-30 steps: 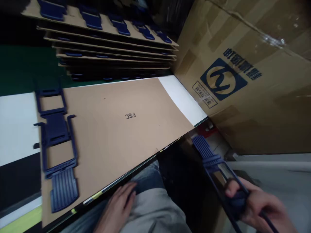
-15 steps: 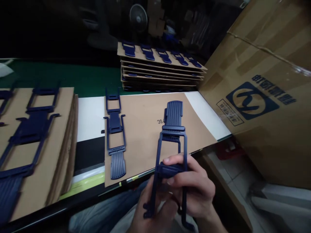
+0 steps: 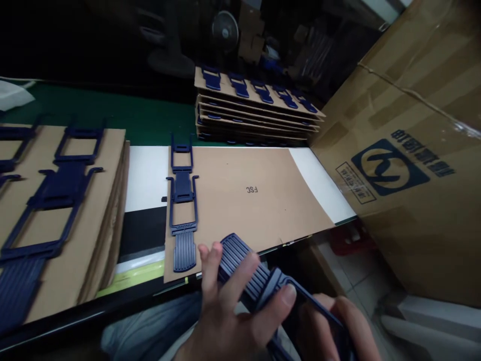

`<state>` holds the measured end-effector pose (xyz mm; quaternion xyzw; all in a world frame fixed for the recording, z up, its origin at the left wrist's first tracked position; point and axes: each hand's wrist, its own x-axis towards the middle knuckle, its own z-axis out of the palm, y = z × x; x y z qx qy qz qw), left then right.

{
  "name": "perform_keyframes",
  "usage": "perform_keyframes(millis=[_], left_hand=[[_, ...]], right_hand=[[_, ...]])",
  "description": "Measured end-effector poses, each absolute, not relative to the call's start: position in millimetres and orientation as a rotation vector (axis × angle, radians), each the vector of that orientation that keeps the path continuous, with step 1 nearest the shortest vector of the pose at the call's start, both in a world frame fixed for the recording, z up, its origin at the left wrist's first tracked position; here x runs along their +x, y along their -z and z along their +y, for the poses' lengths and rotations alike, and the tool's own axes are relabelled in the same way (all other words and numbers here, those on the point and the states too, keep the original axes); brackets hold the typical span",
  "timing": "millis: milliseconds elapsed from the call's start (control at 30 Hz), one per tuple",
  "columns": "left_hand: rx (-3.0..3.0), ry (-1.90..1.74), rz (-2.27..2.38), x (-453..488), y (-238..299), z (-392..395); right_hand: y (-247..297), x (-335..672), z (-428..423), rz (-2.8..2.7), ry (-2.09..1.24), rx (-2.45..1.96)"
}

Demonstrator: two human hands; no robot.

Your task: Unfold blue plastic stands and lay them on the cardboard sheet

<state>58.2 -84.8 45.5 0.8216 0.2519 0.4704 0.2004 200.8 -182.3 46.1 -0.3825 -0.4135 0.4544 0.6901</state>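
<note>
A dark blue plastic frame with a ribbed end plate [image 3: 240,258] is held between my two hands beyond the table's front edge. It lies slanted, ribbed end toward the upper left. My left hand [image 3: 233,318] grips it near the ribbed plate, thumb pressed at the crossbar and other fingers across the ribs. Around the lower frame, my right hand [image 3: 334,326] is closed; part of it and the frame's far end are hidden or cut off. A similar blue frame [image 3: 183,188] lies flat along the left side of a brown cardboard sheet [image 3: 240,200] printed "FSC".
More blue frames lie on a cardboard stack [image 3: 101,210] at the left. Behind, layered cardboard sheets [image 3: 259,120] carry several blue frames. A large carton [image 3: 424,225] stands at the right. A fan [image 3: 225,31] is in the dark background.
The held frame has swung from upright over the sheet to slanted and lower, uncovering the "FSC" print. My left hand has moved up to its ribbed end. The view has shifted slightly.
</note>
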Motion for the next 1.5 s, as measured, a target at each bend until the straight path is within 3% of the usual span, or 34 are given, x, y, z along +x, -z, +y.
perform_keyframes(millis=[233, 400, 667, 800, 967, 1200, 1500], left_hand=[[2.406, -1.154, 0.369, 54.6, -38.1, -67.9], [2.184, -1.033, 0.687, 65.2, -24.2, -82.5], [1.542, -0.758, 1.000, 55.0, 11.6, -117.5], [1.861, -0.862, 1.143, 42.8, 26.4, -126.9], [2.301, -0.755, 0.886, 23.8, 35.7, -113.3], [2.300, -0.649, 0.854, 13.8, 40.6, -92.3], [2.342, -0.752, 0.906, 9.4, 61.5, -87.6]], right_hand=[[-59.0, 247.5, -196.8, -1.001, -0.981, -1.006], [-62.5, 261.9, -175.5, -0.707, -0.557, -1.569], [-57.4, 261.5, -128.5, -0.513, -0.541, -1.631], [-55.5, 287.3, -86.9, -0.594, -0.732, -1.511], [-58.6, 298.4, -14.8, -0.910, -0.934, -1.570], [-51.1, 277.9, 65.7, -1.236, -1.058, -1.661], [-51.4, 273.4, 55.9, -1.486, -0.674, -1.737]])
